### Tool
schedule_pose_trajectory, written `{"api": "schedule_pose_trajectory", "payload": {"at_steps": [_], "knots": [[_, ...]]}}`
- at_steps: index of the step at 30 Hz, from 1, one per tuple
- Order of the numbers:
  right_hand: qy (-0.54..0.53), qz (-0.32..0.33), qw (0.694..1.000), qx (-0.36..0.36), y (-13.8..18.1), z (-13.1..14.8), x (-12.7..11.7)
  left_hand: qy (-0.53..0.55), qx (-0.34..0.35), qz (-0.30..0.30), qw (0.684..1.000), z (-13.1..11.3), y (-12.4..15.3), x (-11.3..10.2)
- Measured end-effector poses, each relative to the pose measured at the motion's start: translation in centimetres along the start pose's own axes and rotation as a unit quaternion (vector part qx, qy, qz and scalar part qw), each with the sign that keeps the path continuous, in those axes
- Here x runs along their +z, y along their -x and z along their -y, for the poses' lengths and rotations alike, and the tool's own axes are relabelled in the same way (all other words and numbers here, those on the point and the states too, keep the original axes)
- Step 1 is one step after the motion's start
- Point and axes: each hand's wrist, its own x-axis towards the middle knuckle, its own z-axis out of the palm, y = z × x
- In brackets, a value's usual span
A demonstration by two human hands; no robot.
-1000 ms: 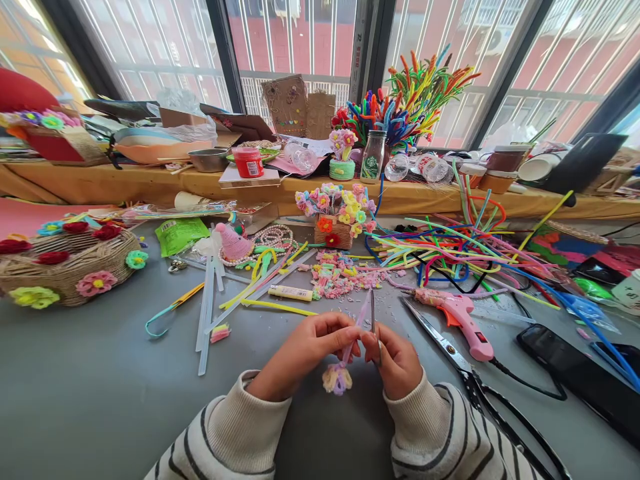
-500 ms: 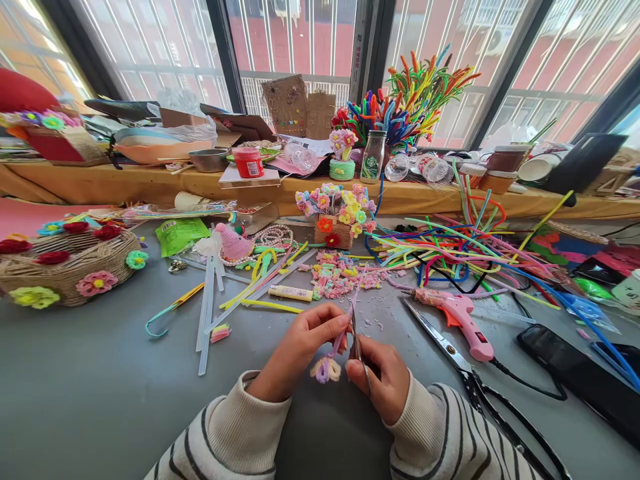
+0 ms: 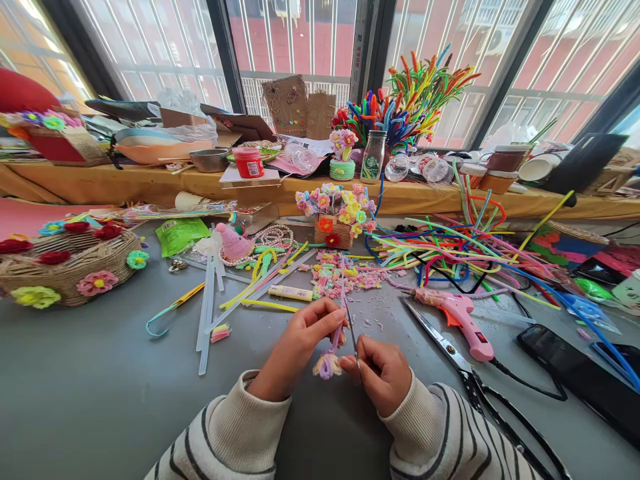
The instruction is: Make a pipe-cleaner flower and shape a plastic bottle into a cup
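Between the thumb and fingers of my left hand is the purple stem of a small pipe-cleaner flower. The flower's purple and cream petals hang below, and its fuzzy stem rises above my fingers. My right hand is closed on a small pair of scissors. Their thin blades point up, close beside the stem, and the handles are mostly hidden by my fingers. Beyond both hands lies a pile of pink, yellow and green fuzzy clippings.
Large scissors, a pink glue gun and a black phone lie to the right. Behind them spreads a heap of pipe cleaners. Clear glue sticks and a decorated basket are on the left.
The scissors have turned and their blades look closer together, tilting up and left. The flower has shifted slightly up, and its stem stands straighter.
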Motion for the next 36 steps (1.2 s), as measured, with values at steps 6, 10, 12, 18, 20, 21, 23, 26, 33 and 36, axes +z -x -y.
{"api": "schedule_pose_trajectory", "payload": {"at_steps": [6,10,12,18,20,21,23,26,33,36], "knots": [[-0.054,0.028,0.998,0.009,0.1,0.1,-0.2,-0.022,-0.004,0.034,0.999,-0.3,0.1,0.3],[-0.019,-0.008,1.0,0.01,0.1,-0.5,0.0,-0.019,-0.002,0.017,1.0,-0.3,0.1,0.3],[-0.012,-0.023,1.0,0.005,0.1,-0.7,0.1,-0.016,0.003,0.004,1.0,-0.2,0.1,0.2],[-0.052,0.013,0.998,0.012,0.1,0.1,-0.1,-0.037,0.022,-0.004,0.999,-0.3,0.1,0.2],[-0.055,0.015,0.998,0.012,0.1,0.3,-0.2,-0.049,0.023,0.005,0.999,-0.4,0.2,0.3],[-0.053,0.017,0.998,0.011,0.1,0.4,-0.2,-0.056,0.023,0.013,0.998,-0.5,0.2,0.3],[-0.038,0.016,0.999,0.012,0.1,0.4,-0.3,-0.069,0.023,0.028,0.997,-0.6,0.2,0.4],[0.003,-0.027,1.0,0.004,0.2,0.2,-0.1,-0.08,0.022,0.029,0.996,-0.6,0.2,0.4],[-0.002,-0.041,0.999,0.006,0.3,0.0,0.1,-0.073,0.021,0.012,0.997,-0.5,0.2,0.4],[-0.033,0.001,0.999,0.024,0.2,0.1,-0.1,-0.082,0.023,0.022,0.996,-0.6,0.3,0.4]]}}
